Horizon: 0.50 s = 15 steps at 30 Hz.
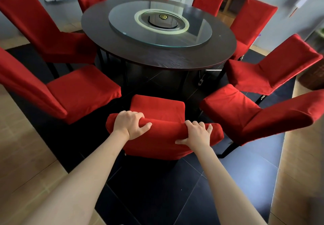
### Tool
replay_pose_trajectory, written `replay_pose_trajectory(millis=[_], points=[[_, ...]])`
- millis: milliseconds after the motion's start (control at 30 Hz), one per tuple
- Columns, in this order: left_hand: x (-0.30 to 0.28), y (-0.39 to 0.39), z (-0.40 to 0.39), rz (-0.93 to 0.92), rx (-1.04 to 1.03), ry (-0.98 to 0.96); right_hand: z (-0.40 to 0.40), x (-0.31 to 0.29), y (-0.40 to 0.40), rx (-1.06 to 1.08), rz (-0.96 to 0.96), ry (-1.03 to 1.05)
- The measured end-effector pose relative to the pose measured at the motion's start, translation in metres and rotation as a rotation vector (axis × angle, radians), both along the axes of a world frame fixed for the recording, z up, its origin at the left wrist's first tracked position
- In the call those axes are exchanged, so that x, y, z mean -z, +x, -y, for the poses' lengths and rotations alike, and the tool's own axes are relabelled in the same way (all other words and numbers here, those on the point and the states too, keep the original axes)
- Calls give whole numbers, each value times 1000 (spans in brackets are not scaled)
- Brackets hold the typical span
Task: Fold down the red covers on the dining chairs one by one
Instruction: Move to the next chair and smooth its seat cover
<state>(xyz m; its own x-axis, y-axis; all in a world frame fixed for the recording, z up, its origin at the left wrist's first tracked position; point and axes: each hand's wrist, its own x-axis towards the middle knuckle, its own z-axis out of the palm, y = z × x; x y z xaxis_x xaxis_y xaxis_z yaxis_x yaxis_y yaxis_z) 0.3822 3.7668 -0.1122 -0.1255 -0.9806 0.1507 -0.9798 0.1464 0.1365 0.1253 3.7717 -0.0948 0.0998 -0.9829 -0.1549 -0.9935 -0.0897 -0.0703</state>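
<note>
Head view: both hands, left hand (128,125) and right hand (197,133), grip the cover (163,137) bunched atop the nearest chair's back; uneven pulling could snag it askew.

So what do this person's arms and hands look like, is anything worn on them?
Nothing is worn that shows. Both forearms are bare from the bottom edge of the picture up to the wrists, with no sleeves in view. The left hand and the right hand are bare too: no gloves, no rings, no watch or bracelet at the wrists. The fingernails look short and unpainted.
</note>
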Motion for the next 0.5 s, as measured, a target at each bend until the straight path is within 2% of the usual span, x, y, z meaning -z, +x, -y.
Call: replay_pose_trajectory(millis=[200,500], points=[[0,1,0,-10,15,-9,-1,-2,2,14,-13,15],[1,-1,-4,79,-35,57,-5,-4,3,27,13,15]])
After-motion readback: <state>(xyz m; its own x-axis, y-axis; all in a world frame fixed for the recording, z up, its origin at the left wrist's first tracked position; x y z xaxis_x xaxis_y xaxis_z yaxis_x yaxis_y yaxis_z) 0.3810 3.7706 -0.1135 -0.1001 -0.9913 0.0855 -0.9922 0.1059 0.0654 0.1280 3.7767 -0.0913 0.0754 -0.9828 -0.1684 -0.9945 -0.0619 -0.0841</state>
